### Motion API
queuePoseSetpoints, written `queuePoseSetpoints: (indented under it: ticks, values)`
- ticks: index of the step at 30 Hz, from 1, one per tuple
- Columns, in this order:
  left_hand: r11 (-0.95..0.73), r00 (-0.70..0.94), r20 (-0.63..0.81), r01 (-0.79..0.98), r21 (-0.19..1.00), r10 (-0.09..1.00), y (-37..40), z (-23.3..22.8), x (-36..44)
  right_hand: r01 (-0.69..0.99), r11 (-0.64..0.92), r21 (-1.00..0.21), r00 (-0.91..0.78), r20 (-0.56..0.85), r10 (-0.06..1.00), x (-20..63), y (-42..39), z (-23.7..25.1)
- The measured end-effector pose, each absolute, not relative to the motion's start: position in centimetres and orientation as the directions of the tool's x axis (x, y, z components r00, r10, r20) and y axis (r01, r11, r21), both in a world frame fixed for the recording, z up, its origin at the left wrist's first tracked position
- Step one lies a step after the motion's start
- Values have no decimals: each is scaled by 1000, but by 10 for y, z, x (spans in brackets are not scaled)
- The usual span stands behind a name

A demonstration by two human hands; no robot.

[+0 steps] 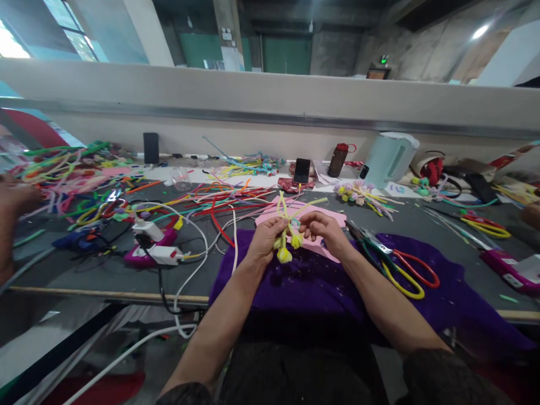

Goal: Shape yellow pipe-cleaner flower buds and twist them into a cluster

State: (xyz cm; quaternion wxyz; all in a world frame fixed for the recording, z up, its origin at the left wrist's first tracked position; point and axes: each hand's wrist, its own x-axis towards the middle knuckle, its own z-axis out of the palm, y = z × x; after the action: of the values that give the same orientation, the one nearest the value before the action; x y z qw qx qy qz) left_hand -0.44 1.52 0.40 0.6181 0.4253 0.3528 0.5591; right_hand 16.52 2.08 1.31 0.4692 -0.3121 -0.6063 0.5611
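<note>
Two hands meet over the purple cloth (pixel 320 287) — your left hand (pixel 265 239) and right hand (pixel 323 229) pinch the yellow pipe-cleaner flower (pixel 286 243), buds hanging at 6 o'clock. Step: twisting stems, likely. Next calls for firm pinch; scissors (pixel 400 269) at 3 o'clock.

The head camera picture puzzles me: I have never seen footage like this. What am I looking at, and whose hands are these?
The camera sits on a person's head and looks down at their own two bare hands; there is no machine. The left hand and right hand together hold a yellow pipe-cleaner piece with fuzzy ends. Beneath them lie a purple cloth and a pink sheet on a grey table. Scissors lie to the right, loose pipe cleaners and chargers to the left. Another person's hand shows at the far left.
</note>
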Motion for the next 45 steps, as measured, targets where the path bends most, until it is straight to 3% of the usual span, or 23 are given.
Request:
queuePoseSetpoints:
  ticks: [7,18,33,39,45]
  values:
    - [-40,143,70,-198,979,987,12,3,-2,18,231,-973,-431,201,880,156,21,-2]
    - [68,245,-2,-264,962,969,20,-6,-2,94,260,-961,-413,200,888,161,28,-5]
    - [188,385,-58,-309,932,921,10,6,-7,-158,279,-947,-375,319,870,164,20,8]
    - [190,451,-35,-302,934,892,8,6,-10,-221,154,-963,-460,243,854,162,15,10]
    - [191,476,-48,-256,948,878,7,4,-10,-331,104,-938,-471,260,843,156,16,2]
